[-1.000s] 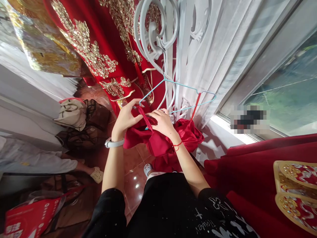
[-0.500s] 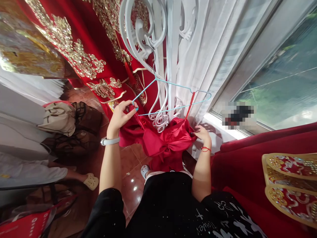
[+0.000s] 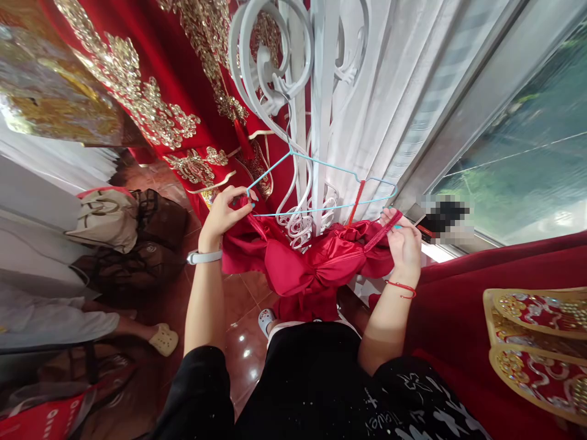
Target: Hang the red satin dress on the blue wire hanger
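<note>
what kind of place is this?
Likely a bridal or ceremonial dress shop or fitting room: red gowns with gold embroidery hang around, a red satin garment goes on a blue wire hanger, beside a white ornate rack.

Red satin garment (image 3: pixel 316 269) beneath blue hanger (image 3: pixel 321 183)

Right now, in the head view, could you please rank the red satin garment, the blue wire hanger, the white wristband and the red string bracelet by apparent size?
1. Red satin garment, largest.
2. Blue wire hanger: spans about as wide but is only thin wire, so I rank it second with some doubt.
3. White wristband.
4. Red string bracelet, smallest.
</note>
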Motion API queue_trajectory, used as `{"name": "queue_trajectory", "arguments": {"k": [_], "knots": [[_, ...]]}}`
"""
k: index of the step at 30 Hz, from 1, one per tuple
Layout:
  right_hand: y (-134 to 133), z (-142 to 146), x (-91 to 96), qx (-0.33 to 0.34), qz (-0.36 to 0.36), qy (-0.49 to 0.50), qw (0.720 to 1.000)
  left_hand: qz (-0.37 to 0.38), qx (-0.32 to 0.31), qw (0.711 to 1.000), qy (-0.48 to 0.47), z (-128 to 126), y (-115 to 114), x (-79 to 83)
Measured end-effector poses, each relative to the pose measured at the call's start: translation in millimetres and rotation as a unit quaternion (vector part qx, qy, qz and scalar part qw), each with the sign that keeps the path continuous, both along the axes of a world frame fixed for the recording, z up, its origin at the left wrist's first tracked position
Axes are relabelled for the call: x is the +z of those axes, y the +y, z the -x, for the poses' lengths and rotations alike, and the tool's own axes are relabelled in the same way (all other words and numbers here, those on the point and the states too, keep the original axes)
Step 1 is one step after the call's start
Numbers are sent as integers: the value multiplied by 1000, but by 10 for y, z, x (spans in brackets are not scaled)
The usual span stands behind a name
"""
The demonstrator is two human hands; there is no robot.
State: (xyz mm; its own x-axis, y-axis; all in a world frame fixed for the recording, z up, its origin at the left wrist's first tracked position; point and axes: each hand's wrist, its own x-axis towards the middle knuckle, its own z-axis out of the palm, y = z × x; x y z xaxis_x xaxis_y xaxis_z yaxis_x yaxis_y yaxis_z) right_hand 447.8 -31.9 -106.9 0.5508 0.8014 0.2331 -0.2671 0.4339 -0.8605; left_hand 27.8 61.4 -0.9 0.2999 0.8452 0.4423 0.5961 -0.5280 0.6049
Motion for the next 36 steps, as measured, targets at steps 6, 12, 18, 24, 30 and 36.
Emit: {"name": "queue_trajectory", "arguments": {"k": [6,12,18,24,30,36], "knots": [[114,212,306,-89,-33,-12,995,-2,0,1000,-1,-8,21,13],[73,235,468,-53,-56,-4,997,5,-11,1000,7,10,-45,82],[-167,90,425,-45,-32,-54,997,17,-23,1000,8,38,-82,129],[132,217,523,-95,-63,-56,992,33,-41,998,21,66,-76,156],[445,122,675,-94,-68,-53,992,54,-35,998,21,75,-107,170],[544,168,1040,7,-51,-176,983,58,-40,997,15,64,-116,179]]}}
